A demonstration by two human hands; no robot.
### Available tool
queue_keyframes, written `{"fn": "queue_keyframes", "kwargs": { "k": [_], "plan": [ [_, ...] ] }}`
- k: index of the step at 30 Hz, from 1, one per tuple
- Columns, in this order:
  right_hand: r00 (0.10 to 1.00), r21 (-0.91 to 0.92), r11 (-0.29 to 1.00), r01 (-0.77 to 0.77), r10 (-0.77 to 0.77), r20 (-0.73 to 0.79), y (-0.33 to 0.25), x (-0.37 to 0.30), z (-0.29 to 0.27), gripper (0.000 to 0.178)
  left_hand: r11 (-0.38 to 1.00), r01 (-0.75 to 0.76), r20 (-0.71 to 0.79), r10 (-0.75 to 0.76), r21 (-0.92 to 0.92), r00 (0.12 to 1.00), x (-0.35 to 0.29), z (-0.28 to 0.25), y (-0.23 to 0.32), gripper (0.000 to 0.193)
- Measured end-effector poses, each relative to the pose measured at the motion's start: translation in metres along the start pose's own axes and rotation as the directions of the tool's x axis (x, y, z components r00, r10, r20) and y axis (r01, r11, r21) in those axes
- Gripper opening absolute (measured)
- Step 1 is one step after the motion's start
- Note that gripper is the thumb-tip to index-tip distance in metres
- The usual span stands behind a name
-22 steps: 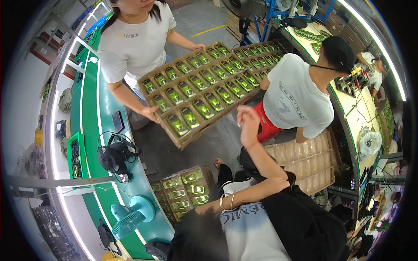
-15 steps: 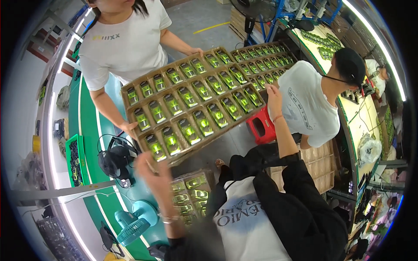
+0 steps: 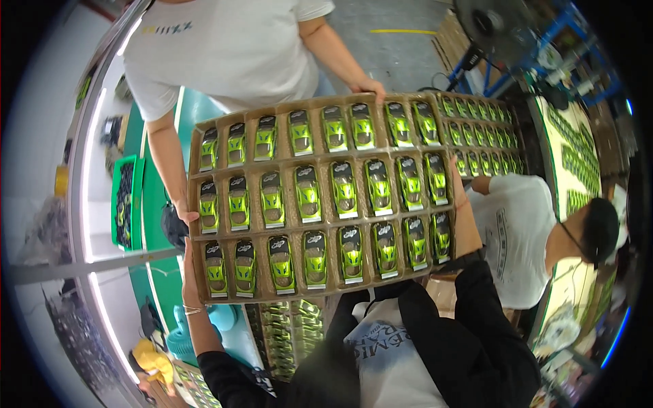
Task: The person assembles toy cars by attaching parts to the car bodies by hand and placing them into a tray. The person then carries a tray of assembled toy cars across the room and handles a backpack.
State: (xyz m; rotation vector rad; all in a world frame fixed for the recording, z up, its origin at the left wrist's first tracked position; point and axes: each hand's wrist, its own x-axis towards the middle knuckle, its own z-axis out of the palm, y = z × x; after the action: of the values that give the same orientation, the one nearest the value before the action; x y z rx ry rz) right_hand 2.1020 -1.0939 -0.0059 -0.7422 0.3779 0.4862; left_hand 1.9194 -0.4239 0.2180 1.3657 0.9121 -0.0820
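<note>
A brown, compartmented tray point(image 3: 289, 194) spans the middle of the view in front of me, nearly level. In its compartments lie rows of bright green toy cars point(image 3: 344, 189) with black ends. My left hand point(image 3: 190, 272) is closed on the tray's near left edge, a thin bracelet on the wrist. At the right edge my right hand point(image 3: 460, 187) grips the tray, its fingers partly hidden behind the rim. Across from me a co-worker in a white T-shirt point(image 3: 224, 58) also holds it, one hand point(image 3: 369, 88) on the far edge and the other at the left side.
Another tray of green cars point(image 3: 479, 132) stands beyond the right end. Close by there, a person in a black cap point(image 3: 517, 238) bends over. More cars point(image 3: 292, 333) lie below, near my body. A teal fan point(image 3: 180, 340), a green bin point(image 3: 139, 204) and a black fan point(image 3: 479, 24) stand around.
The tray has levelled out and sits closer to me. My left hand, blurred near its corner before, now grips the left edge; my right hand has come onto the right edge.
</note>
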Motion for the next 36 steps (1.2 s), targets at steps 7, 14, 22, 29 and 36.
{"fn": "queue_keyframes", "kwargs": {
  "k": [7,14,22,29,36],
  "plan": [
    [0.993,-0.157,0.988,-0.008,-0.010,-0.114,0.006,0.010,0.002,0.061,0.981,0.132,-0.071,-0.143,-0.144,0.987,-0.023,0.004,-0.020,0.057],
    [0.983,-0.283,0.955,-0.090,0.039,-0.180,-0.004,-0.070,-0.054,0.058,0.907,0.274,-0.029,-0.299,-0.321,0.954,-0.046,0.023,-0.002,0.051],
    [0.930,-0.310,0.948,0.073,-0.177,-0.322,-0.024,-0.107,-0.086,0.055,0.931,0.243,-0.129,-0.285,-0.272,0.950,-0.051,0.012,-0.002,0.058],
    [0.949,-0.152,0.987,0.053,-0.097,-0.300,-0.019,-0.104,-0.045,0.052,0.949,0.250,-0.053,-0.265,-0.193,0.963,-0.045,0.011,0.005,0.069],
    [0.942,-0.036,0.996,0.084,-0.091,-0.324,0.003,-0.065,0.011,0.056,0.979,0.196,-0.127,-0.201,-0.049,0.971,-0.057,-0.014,-0.004,0.083]
  ]
}}
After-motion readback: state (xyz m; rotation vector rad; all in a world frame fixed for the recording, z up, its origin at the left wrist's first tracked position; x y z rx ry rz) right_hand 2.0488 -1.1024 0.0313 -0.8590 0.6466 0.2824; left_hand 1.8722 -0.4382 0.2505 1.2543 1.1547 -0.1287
